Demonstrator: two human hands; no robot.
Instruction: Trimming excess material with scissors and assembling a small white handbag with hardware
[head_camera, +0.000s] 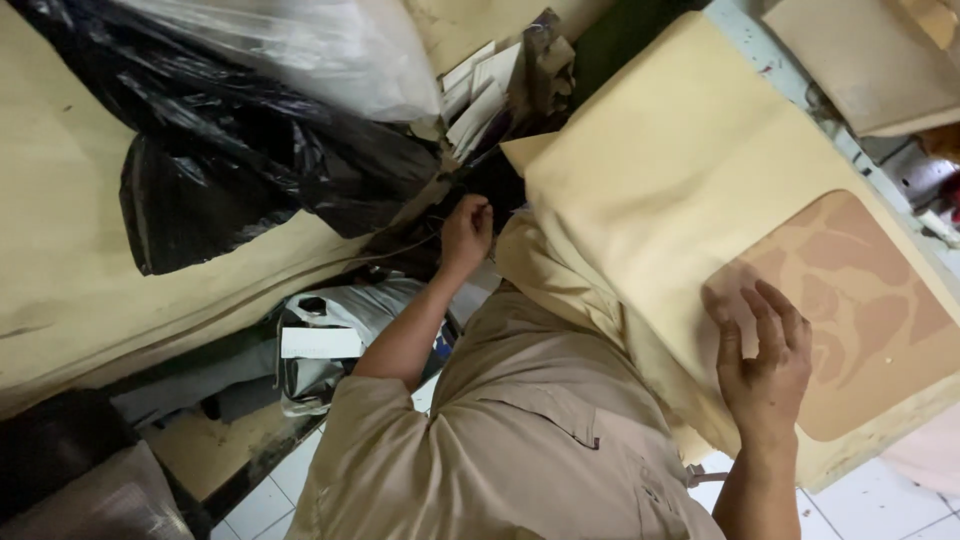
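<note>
My right hand lies flat, fingers spread, on a brown mottled board that rests on a stack of pale yellow foam sheets. My left hand reaches forward into a dark gap between the foam stack and a black plastic bag. Its fingers are curled by a thin cord and a bundle of white cards. Whether they grip anything is hidden. My beige shirt fills the lower middle.
A large tan sheet covers the left side. A clear plastic bag lies over the black one. A grey bag with a white label sits below the left arm. White floor tiles show at the bottom right.
</note>
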